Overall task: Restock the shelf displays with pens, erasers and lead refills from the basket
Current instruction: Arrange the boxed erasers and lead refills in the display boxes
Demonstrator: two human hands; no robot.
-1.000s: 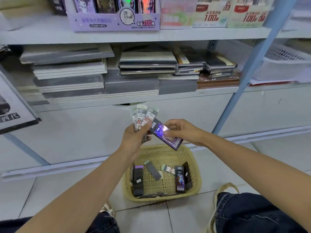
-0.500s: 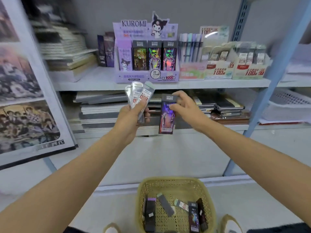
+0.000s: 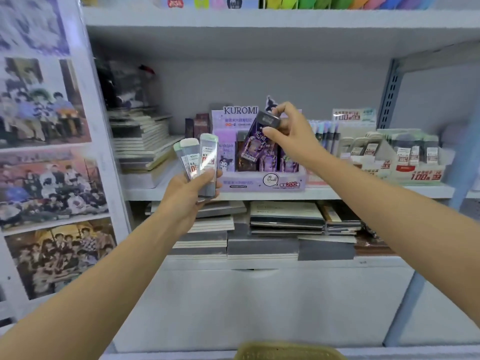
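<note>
My left hand point(image 3: 191, 192) grips a fan of three clear lead refill cases point(image 3: 201, 158) with green and white caps, held upright in front of the shelf. My right hand point(image 3: 288, 129) pinches the dark cap end of a purple lead refill box point(image 3: 255, 144), tilted over the slots of the purple Kuromi display box point(image 3: 262, 180) on the middle shelf. Only the rim of the yellow woven basket point(image 3: 288, 353) shows at the bottom edge.
Right of the Kuromi box stand a row of pens point(image 3: 326, 135) and white display boxes of lead refills point(image 3: 405, 162). Stacked notebooks point(image 3: 141, 149) fill the shelf's left end and the shelf below. A photo poster board point(image 3: 49, 165) leans at left. A blue-grey upright point(image 3: 389, 94) stands at right.
The view has risen from the basket to the middle shelf. My right hand lifted the purple box up and forward to the Kuromi display. My left hand rose with its refill cases.
</note>
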